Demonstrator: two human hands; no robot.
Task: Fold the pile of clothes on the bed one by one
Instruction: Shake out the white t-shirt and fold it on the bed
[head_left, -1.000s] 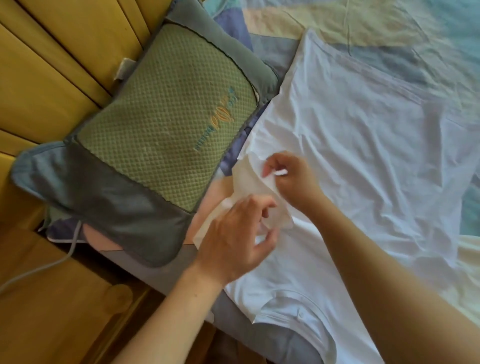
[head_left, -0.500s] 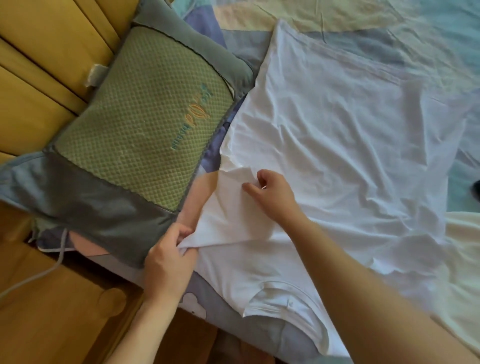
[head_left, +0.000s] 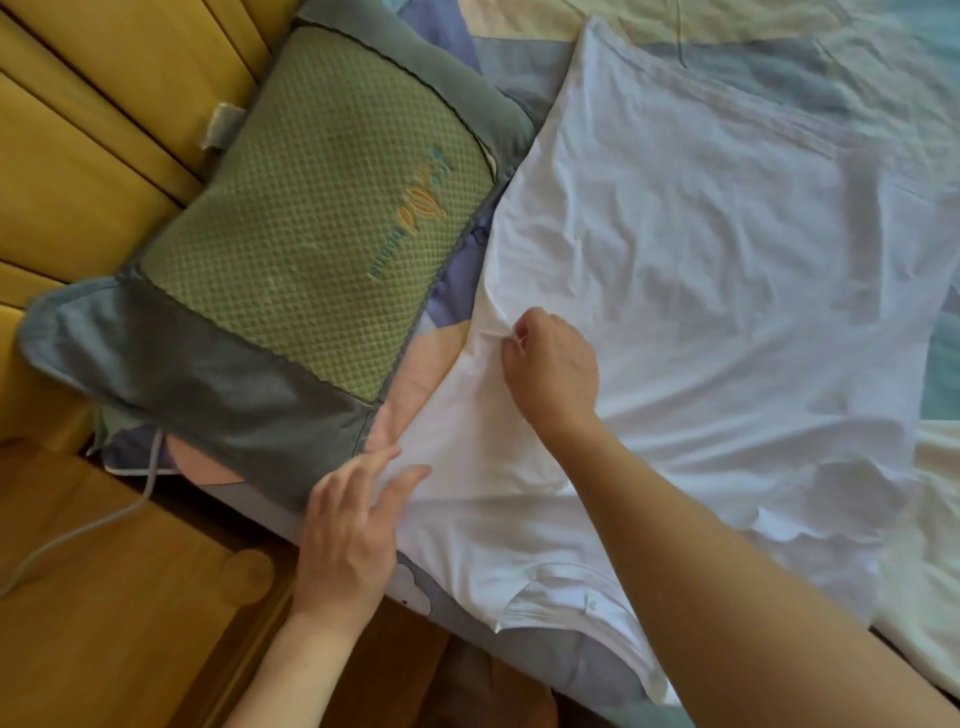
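Head view, sole camera. White shirt (head_left: 701, 270) lies spread face-down or face-up, I cannot tell which, across the patchwork bedsheet (head_left: 753, 57), its collar (head_left: 561, 592) at the near edge of the bed and its hem toward the far side. My right hand (head_left: 553, 371) has its fingers curled and pinching a ridge of cloth where the left sleeve (head_left: 467, 415) meets the body. My left hand (head_left: 350, 535) rests with fingers spread and straight on the near-left tip of that sleeve, beside the pillow (head_left: 270, 249).

Change noted: a second ago both hands held the sleeve bunched up off the bed; half a second ago the left hand was gripping the sleeve tip and drawing it out to the left. Now the sleeve lies flat and extended, and the left hand has let go of its grip and only presses the cloth down. My judgement is that the laying-out stage of this garment is nearly finished and the first true fold, sleeve over body, is the step due next.

Count in view: one white shirt in hand; one pale cream garment (head_left: 930, 519) at the right edge, partly under the shirt, apparently awaiting its turn; one green-and-grey pillow; one grey cable (head_left: 104, 519) trailing over the wooden frame (head_left: 104, 623) at near left; two hands. No folded garment shows in this view, so I judge the task is at an early stage.
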